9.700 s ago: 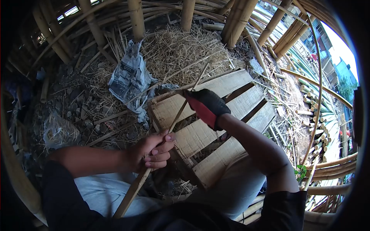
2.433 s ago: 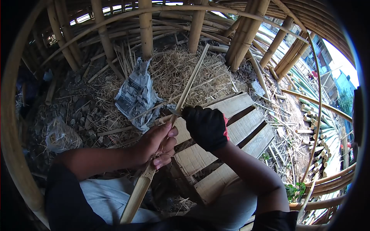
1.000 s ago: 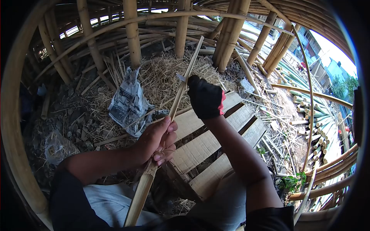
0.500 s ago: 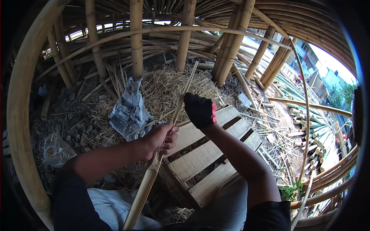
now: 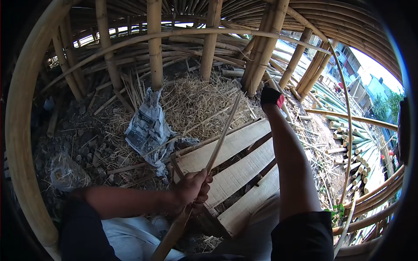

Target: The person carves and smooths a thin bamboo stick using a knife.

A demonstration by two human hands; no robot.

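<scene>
My bare left hand (image 5: 193,189) is wrapped around a bamboo pole (image 5: 220,145), which slants up and away from my lap. Above the hand the pole is slim; below it, the pole is thicker. My right hand (image 5: 271,96), in a black and red glove, is stretched forward to the right, apart from the pole. Its fingers look closed, and what they hold, if anything, is hidden. Under the pole and beside my left hand lies a slatted wooden platform (image 5: 235,185).
Bamboo shavings (image 5: 196,104) cover the ground ahead, beside crumpled newspaper (image 5: 148,128). A clear plastic bag (image 5: 67,172) lies left among rubble. Upright bamboo posts (image 5: 155,48) stand in front, and a curved bamboo pole (image 5: 24,130) rises at left. Cut bamboo (image 5: 359,158) is stacked at right.
My right hand has moved off the pole, forward and to the right. My left hand has come down and to the right with the pole, whose tip now leans farther right.
</scene>
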